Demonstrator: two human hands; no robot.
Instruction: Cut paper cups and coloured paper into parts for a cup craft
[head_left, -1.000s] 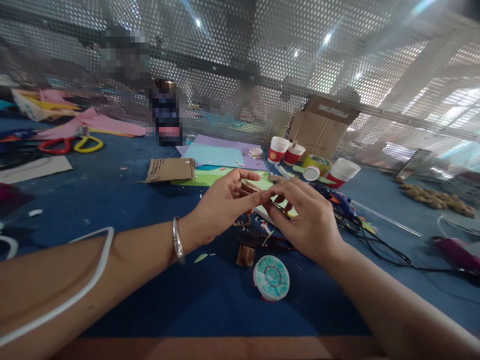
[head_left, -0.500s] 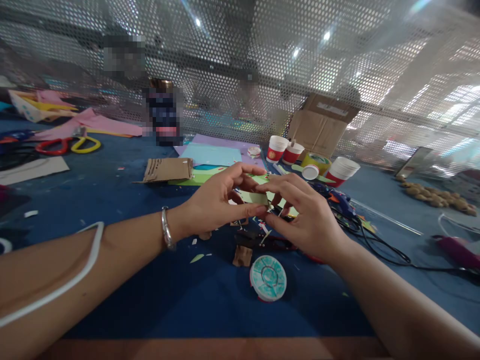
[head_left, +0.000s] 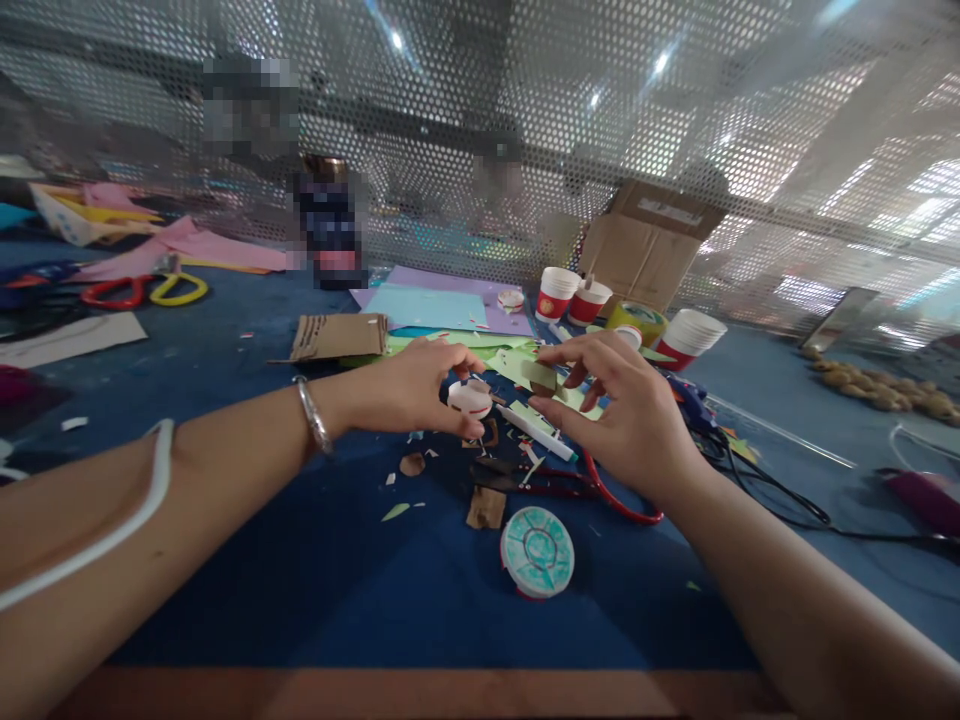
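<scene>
My right hand [head_left: 619,400] pinches a small olive-green piece of card [head_left: 538,376] between thumb and fingers. To its left, my left hand [head_left: 420,385] has its thumb and fingers apart, with nothing gripped. A white round cup piece [head_left: 469,398] shows in the gap between them. Below and between the hands lie a white marker [head_left: 538,432] and red-handled scissors [head_left: 555,480], their handle partly behind my right hand. Nearer me are a small brown cardboard piece [head_left: 486,508] and a round disc coloured teal in segments [head_left: 537,552].
Behind the hands lie green, blue and purple paper sheets [head_left: 427,305] and corrugated cardboard [head_left: 339,337]. Paper cups [head_left: 557,294] and a tape roll [head_left: 637,322] stand at the back right. Black cable [head_left: 780,505] runs right. Red and yellow-handled scissors [head_left: 178,289] lie left.
My hands have drawn apart; the left has moved left and let go of the green card piece, which stays in my right hand. The white cup piece and marker have come into view.
</scene>
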